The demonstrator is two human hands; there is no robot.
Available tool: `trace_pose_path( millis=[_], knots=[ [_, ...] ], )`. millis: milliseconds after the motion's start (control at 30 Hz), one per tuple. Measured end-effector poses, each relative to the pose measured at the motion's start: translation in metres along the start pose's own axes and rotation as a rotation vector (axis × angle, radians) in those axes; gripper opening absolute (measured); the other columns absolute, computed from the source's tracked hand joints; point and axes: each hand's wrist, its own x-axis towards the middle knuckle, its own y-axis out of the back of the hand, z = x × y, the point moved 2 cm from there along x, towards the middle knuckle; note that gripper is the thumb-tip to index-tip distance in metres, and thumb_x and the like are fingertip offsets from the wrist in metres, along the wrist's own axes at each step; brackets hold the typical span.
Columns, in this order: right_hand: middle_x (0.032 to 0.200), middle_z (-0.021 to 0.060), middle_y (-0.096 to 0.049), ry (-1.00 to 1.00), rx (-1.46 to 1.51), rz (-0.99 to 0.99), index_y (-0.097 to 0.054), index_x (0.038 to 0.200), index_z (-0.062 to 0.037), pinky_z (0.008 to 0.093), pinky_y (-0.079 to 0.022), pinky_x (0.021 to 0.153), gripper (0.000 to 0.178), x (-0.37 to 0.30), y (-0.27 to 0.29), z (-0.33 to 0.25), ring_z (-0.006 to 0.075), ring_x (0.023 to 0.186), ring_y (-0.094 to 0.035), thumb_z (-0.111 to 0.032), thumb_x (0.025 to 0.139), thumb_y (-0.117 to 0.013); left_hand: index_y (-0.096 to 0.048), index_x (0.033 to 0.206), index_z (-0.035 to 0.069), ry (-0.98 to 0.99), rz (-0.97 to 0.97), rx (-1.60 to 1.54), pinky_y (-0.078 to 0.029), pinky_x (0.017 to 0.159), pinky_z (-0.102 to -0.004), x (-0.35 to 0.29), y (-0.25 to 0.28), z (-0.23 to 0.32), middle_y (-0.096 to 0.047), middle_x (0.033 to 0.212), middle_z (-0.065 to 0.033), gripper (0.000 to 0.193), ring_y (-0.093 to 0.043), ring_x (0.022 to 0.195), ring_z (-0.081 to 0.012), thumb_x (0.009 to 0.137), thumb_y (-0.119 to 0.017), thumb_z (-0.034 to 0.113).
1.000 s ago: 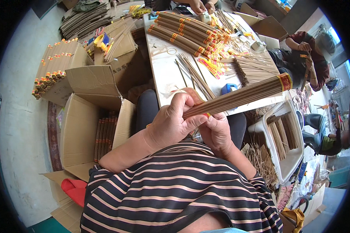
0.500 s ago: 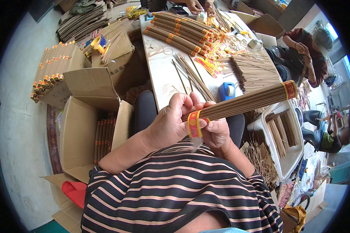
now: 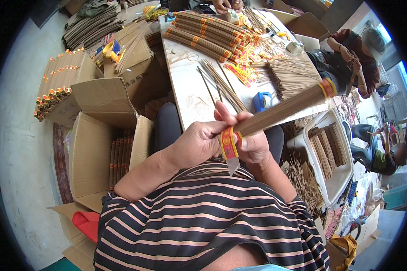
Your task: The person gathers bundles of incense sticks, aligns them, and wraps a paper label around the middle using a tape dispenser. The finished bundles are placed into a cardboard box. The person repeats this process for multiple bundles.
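Note:
Both of my hands grip a bundle of brown incense sticks (image 3: 280, 110) above my lap, its far end tilted up to the right. A red and yellow paper band (image 3: 327, 87) circles that far end. My left hand (image 3: 196, 140) closes around the near end. My right hand (image 3: 253, 143) holds the bundle just beside it, its thumb against a second red and yellow label strip (image 3: 229, 143). This strip lies around the near end, and a clear piece of tape (image 3: 232, 165) hangs from its lower end.
On the white table (image 3: 185, 74) are banded bundles (image 3: 203, 43), loose sticks (image 3: 294, 77) and a blue tape dispenser (image 3: 262, 101). An open carton (image 3: 88, 149) with bundles stands at left, a white bin (image 3: 343, 180) of sticks at right. Other people (image 3: 355, 56) work beyond.
The bundle's far end has swung slightly left and upward. My left hand has closed further around the near end, and the label strip sits closer against the sticks.

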Motion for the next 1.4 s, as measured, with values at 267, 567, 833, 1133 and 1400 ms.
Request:
trace_pose_path(
  millis=[267,567,833,1133,1400],
  knots=[
    [0.090,0.0068,-0.060,-0.068,-1.067,0.310,-0.058,0.092,-0.0005,0.0280,-0.041,0.083,0.028,0.001,-0.012,-0.029,0.0132,0.087,-0.055,-0.027,0.085,-0.055,-0.053,0.111,-0.008,-0.323,0.436,0.757,-0.048,0.069,-0.0285,0.002,0.018,-0.005,-0.062,0.092,-0.0148,0.033,-0.061,0.080,-0.0191,0.087,-0.058,0.014],
    [0.067,0.0069,-0.060,-0.163,-1.025,0.411,-0.061,0.079,0.0036,0.0233,-0.044,0.055,0.033,0.011,-0.027,-0.017,0.0107,0.061,-0.056,-0.029,0.078,-0.070,-0.052,0.103,-0.003,-0.502,0.533,1.176,-0.050,0.060,-0.0373,0.005,0.009,-0.002,-0.058,0.075,-0.0152,0.032,-0.060,0.068,-0.0307,0.077,-0.063,0.012],
    [0.065,0.0031,-0.058,-0.173,-0.838,0.453,-0.060,0.077,0.0023,0.0193,-0.041,0.053,0.026,0.012,-0.028,-0.017,0.0060,0.059,-0.051,-0.022,0.082,-0.067,-0.049,0.104,-0.003,-0.446,0.508,1.151,-0.050,0.061,-0.0382,0.005,0.008,-0.005,-0.058,0.079,-0.0163,0.032,-0.059,0.070,-0.0318,0.078,-0.062,0.011],
    [0.061,0.0008,-0.055,-0.112,-0.922,0.460,-0.056,0.068,-0.0025,0.0185,-0.037,0.049,0.023,0.010,-0.029,-0.016,0.0048,0.053,-0.047,-0.017,0.082,-0.067,-0.047,0.106,-0.003,-0.413,0.479,1.125,-0.050,0.064,-0.0386,0.004,0.006,-0.007,-0.058,0.084,-0.0173,0.034,-0.059,0.076,-0.0324,0.080,-0.061,0.013],
    [0.061,0.0011,-0.055,-0.054,-0.914,0.426,-0.056,0.068,-0.0018,0.0181,-0.037,0.048,0.022,0.011,-0.027,-0.013,0.0043,0.053,-0.046,-0.014,0.083,-0.066,-0.048,0.107,-0.004,-0.344,0.459,0.977,-0.050,0.067,-0.0396,0.001,0.008,-0.008,-0.059,0.090,-0.0207,0.032,-0.060,0.081,-0.0350,0.083,-0.058,0.014]
  ],
)
